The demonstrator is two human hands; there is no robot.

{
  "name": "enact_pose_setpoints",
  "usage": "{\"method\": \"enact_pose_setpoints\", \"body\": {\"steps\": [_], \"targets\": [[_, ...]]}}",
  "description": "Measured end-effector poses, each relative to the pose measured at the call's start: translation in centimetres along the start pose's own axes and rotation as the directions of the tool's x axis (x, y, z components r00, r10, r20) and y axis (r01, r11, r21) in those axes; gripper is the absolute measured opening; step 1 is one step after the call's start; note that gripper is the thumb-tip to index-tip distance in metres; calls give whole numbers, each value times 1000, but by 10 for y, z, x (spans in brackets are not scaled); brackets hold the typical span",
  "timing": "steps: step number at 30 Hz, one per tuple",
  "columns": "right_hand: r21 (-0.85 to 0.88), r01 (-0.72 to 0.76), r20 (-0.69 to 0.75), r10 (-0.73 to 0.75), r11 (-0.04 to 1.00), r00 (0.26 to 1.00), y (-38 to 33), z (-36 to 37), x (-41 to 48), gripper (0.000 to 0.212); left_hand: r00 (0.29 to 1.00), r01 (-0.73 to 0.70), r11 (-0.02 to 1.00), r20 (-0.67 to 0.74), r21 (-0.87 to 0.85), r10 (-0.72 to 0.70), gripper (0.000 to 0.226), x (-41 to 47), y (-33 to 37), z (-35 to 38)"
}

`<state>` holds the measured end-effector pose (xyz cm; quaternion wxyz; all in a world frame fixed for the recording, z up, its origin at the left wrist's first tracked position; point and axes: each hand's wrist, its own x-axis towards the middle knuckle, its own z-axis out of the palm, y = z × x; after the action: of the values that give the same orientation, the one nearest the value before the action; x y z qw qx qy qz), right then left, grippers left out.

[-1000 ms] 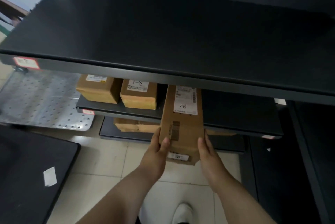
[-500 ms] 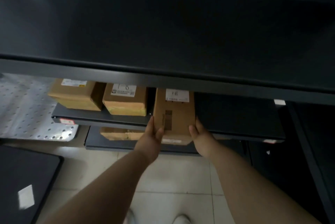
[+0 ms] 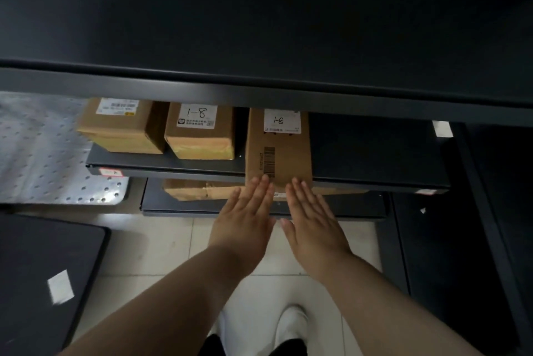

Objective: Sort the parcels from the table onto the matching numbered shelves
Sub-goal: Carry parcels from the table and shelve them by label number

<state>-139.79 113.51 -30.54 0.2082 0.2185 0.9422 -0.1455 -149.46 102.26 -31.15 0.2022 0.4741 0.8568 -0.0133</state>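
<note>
A long brown parcel (image 3: 278,150) with a white label and a barcode lies flat on the dark middle shelf (image 3: 375,176), its near end at the shelf's front edge. My left hand (image 3: 245,217) and my right hand (image 3: 311,217) are side by side with straight fingers, their fingertips touching the parcel's near end. Neither hand grips it. Two more brown parcels stand to its left on the same shelf, one (image 3: 202,133) labelled 1-8 and another (image 3: 121,124) beyond it.
A wide dark upper shelf (image 3: 259,87) overhangs the scene. A lower shelf (image 3: 173,205) holds another brown parcel (image 3: 196,189). A perforated metal panel (image 3: 43,153) stands at left, a black table (image 3: 43,269) at lower left. Tiled floor and my shoes are below.
The parcel has slid further back onto the middle shelf. Both hands have let go of its sides and now lie flat with fingertips at its near end.
</note>
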Motion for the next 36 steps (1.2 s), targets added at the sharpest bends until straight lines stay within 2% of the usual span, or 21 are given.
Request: {"method": "enact_pose_setpoints", "body": {"steps": [3, 10, 17, 20, 23, 26, 28, 32, 36], "targets": [[-2, -34, 51, 34, 999, 998, 4, -8, 18, 58, 998, 19, 998, 56, 67, -23, 57, 19, -2, -7], [-73, -23, 121, 31, 997, 992, 13, -35, 63, 59, 999, 24, 992, 38, 121, -29, 57, 58, -18, -19], [-103, -6, 114, 18, 995, 993, 18, -42, 87, 62, 998, 55, 990, 33, 134, -60, 59, 81, -23, -22], [-149, -1, 85, 14, 989, 996, 20, -40, 86, 60, 999, 51, 987, -13, 151, -50, 60, 80, -21, -19], [-180, 22, -36, -29, 984, 999, 24, -34, 69, 59, 997, 11, 983, -80, 186, 4, 59, 63, -24, -9], [-176, 52, -86, -68, 983, 994, 26, -15, 32, 58, 986, -31, 988, -160, 152, 55, 63, 22, -32, 19], [-165, 36, -115, -56, 986, 992, 26, 4, 2, 65, 991, -4, 996, -135, 90, 17, 61, -11, -35, 37], [-83, -29, -104, 20, 996, 994, 30, 30, -57, 54, 997, -32, 999, -63, 32, 34, 60, -58, -26, 34], [-111, -65, -151, 48, 992, 987, 15, 11, -101, 60, 996, -70, 993, -57, 91, 75, 63, -73, -12, -8]]}}
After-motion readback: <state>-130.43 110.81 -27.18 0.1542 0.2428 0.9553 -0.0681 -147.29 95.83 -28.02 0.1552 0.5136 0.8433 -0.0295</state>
